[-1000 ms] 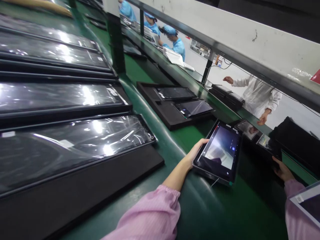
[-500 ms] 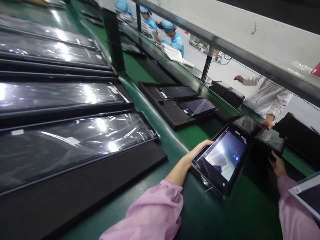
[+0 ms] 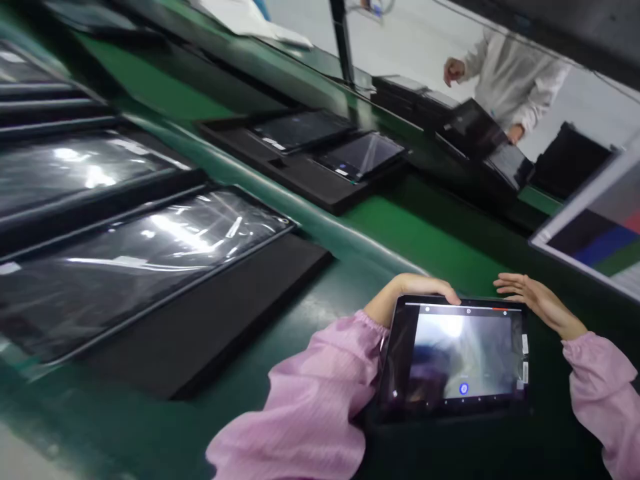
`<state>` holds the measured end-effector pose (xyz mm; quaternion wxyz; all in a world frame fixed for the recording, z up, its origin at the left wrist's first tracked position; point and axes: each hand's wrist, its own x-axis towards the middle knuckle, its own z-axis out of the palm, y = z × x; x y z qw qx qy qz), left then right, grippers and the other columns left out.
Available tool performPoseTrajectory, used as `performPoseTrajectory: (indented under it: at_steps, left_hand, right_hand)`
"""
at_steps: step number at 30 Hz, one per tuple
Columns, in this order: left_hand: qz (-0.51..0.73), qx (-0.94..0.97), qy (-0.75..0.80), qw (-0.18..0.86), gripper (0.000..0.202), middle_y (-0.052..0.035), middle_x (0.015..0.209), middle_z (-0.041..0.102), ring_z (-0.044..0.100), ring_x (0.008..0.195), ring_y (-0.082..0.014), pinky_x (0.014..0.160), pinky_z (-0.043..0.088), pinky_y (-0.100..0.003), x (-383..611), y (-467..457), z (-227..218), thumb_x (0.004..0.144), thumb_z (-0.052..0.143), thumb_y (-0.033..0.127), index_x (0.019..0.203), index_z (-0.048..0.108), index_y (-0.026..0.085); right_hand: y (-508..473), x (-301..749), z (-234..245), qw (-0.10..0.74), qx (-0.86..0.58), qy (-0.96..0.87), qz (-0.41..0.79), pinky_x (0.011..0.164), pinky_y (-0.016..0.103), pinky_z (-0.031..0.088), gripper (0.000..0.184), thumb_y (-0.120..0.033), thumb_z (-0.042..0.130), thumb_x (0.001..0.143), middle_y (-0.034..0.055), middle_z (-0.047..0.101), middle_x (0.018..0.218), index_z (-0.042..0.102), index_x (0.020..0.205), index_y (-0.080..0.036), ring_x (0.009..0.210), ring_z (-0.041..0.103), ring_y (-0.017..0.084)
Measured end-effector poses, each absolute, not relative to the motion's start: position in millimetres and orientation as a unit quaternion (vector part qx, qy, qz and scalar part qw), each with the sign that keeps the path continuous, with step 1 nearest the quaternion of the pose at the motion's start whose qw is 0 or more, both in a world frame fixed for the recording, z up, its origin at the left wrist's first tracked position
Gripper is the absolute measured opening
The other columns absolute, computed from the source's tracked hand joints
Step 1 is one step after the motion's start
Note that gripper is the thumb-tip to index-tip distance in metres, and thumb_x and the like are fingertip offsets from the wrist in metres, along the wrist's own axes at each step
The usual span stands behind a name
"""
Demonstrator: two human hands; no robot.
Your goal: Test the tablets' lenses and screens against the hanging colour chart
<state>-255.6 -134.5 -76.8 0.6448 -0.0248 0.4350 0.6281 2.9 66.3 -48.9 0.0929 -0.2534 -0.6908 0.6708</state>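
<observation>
My left hand (image 3: 425, 287) grips a black tablet (image 3: 463, 357) by its top left edge, thumb over the front and the other fingers hidden behind. The tablet's screen is lit with a camera-like picture, and small white labels mark its right edge. Just off the tablet's top right corner, my right hand (image 3: 543, 303) is open, its fingers stretched out and nothing in them. Beyond both hands, a black foam tray (image 3: 320, 193) carries two tablets, the nearer one being a tablet with a lit screen (image 3: 363, 157).
Film-wrapped dark panels (image 3: 150, 247) lie on black foam boards (image 3: 215, 320) at the left. A white-framed screen (image 3: 595, 230) juts in at the right. Across the line, a person in white (image 3: 520, 73) handles a dark tablet (image 3: 473, 130) near stacked black trays (image 3: 410, 93).
The tablet has turned to lie level and come nearer to me, still in my left hand. My right hand has moved in beside it. The view has swung right and down.
</observation>
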Motion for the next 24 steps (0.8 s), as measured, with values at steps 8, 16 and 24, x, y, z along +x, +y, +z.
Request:
performPoseTrajectory:
  at_steps: [8, 16, 24]
  left_hand:
    - [0.633, 0.086, 0.619, 0.457, 0.033, -0.0097, 0.1, 0.078, 0.075, 0.092, -0.0205, 0.079, 0.059, -0.025, -262, -188, -33, 0.103, 0.043, 0.023, 0.106, 0.074, 0.013]
    - [0.583, 0.047, 0.726, 0.361, 0.024, -0.0055, 0.094, 0.075, 0.071, 0.076, -0.0242, 0.059, 0.058, -0.031, -183, -323, -66, 0.089, 0.065, 0.032, 0.109, 0.068, 0.02]
    - [0.627, 0.203, 0.637, 0.4, 0.09, -0.0122, 0.152, 0.053, 0.043, 0.146, -0.034, 0.12, 0.036, -0.043, -116, -249, -69, 0.063, 0.081, 0.024, 0.146, 0.045, 0.026]
  right_hand:
    - [-5, 81, -68, 0.207, -0.282, -0.659, 0.666, 0.116, 0.05, 0.04, 0.068, -0.077, 0.045, 0.096, 0.0108, 0.072, 0.129, 0.071, 0.127, -0.022, 0.129, 0.061, 0.03]
    - [-32, 102, -80, 0.245, -0.299, -0.693, 0.608, 0.111, 0.039, 0.042, 0.06, -0.073, 0.054, 0.096, 0.0063, 0.072, 0.124, 0.072, 0.126, -0.024, 0.12, 0.063, 0.025]
    - [-85, 152, -92, 0.214, -0.359, -0.692, 0.589, 0.056, 0.03, 0.044, 0.056, -0.061, 0.058, 0.096, 0.0023, 0.065, 0.094, 0.063, 0.136, -0.023, 0.056, 0.048, 0.013]
